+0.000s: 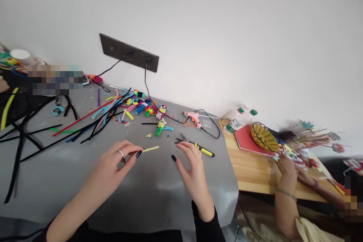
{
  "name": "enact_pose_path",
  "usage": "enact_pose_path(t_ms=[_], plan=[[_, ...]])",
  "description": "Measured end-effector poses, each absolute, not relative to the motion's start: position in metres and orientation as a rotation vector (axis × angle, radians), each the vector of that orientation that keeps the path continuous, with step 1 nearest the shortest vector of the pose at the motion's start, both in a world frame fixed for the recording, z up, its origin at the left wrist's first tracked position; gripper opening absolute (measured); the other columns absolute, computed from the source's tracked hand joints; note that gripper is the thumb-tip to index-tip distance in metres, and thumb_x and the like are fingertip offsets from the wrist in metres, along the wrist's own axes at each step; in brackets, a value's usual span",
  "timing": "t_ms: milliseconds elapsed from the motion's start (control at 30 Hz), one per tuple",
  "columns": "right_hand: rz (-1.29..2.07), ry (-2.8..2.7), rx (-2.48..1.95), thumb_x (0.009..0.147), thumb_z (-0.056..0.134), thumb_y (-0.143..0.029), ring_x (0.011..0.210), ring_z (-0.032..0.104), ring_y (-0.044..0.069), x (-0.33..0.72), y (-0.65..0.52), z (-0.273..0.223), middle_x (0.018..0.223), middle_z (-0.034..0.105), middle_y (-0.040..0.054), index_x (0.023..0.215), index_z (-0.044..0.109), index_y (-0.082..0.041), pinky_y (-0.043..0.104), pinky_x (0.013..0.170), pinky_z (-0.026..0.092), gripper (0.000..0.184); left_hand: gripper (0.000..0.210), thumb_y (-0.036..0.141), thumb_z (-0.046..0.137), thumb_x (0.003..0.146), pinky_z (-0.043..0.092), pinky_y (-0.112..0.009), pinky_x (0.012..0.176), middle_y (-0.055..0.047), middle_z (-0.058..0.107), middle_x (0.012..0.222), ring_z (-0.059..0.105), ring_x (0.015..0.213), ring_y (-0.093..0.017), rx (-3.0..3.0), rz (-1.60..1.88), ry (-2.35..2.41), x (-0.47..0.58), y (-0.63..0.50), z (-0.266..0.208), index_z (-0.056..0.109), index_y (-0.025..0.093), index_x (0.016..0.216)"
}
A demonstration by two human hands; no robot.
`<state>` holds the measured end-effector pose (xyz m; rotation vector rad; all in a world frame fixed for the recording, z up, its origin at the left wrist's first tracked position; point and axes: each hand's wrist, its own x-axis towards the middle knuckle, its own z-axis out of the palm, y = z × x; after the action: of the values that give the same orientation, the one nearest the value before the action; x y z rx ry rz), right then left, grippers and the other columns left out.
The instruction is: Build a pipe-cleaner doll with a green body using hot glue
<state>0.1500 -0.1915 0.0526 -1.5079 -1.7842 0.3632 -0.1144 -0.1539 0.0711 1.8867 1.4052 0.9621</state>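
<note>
Between the thumb and fingers of my left hand (122, 157) is pinched a short yellow-green pipe cleaner (151, 149), its free end pointing right. My right hand (193, 160) is held apart from it, thumb and fingers spread, with nothing seen in them. Just beyond the right fingers lie a yellow and black utility knife (204, 150) and dark scissors (181, 138), partly hidden by that hand. Farther back rest a small green and yellow pipe-cleaner figure (160, 127) and a pink and white figure with a red face band (162, 110).
A pink glue gun (193, 118) with a black cord lies near the wall. Loose pipe cleaners (93, 121) in several colours spread across the left of the grey table (141, 204). At right, another person's hands (286, 167) work by a yellow basket (265, 137) and bottles (236, 123).
</note>
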Motion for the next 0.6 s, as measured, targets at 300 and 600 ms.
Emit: enact_pose_path(t_ms=[300, 600], plan=[[0.316, -1.758, -1.419, 0.102, 0.058, -0.015, 0.119, 0.065, 0.022, 0.095, -0.224, 0.072, 0.115, 0.073, 0.0033, 0.105, 0.068, -0.030, 0.044, 0.108, 0.032, 0.018, 0.027, 0.041, 0.055, 0.095, 0.050, -0.024, 0.052, -0.003, 0.074, 0.089, 0.064, 0.063, -0.017, 1.873, 0.940, 1.261, -0.110, -0.190, 0.071, 0.079, 0.030, 0.093], [0.344, -1.759, -1.411, 0.101, 0.058, -0.011, 0.117, 0.065, 0.019, 0.092, -0.227, 0.073, 0.114, 0.071, 0.0031, 0.106, 0.066, -0.027, 0.042, 0.107, 0.034, 0.019, 0.025, 0.041, 0.056, 0.096, 0.053, -0.022, 0.054, -0.001, 0.075, 0.088, 0.065, 0.063, -0.015, 1.874, 0.916, 1.302, -0.119, -0.183, 0.078, 0.077, 0.028, 0.091]])
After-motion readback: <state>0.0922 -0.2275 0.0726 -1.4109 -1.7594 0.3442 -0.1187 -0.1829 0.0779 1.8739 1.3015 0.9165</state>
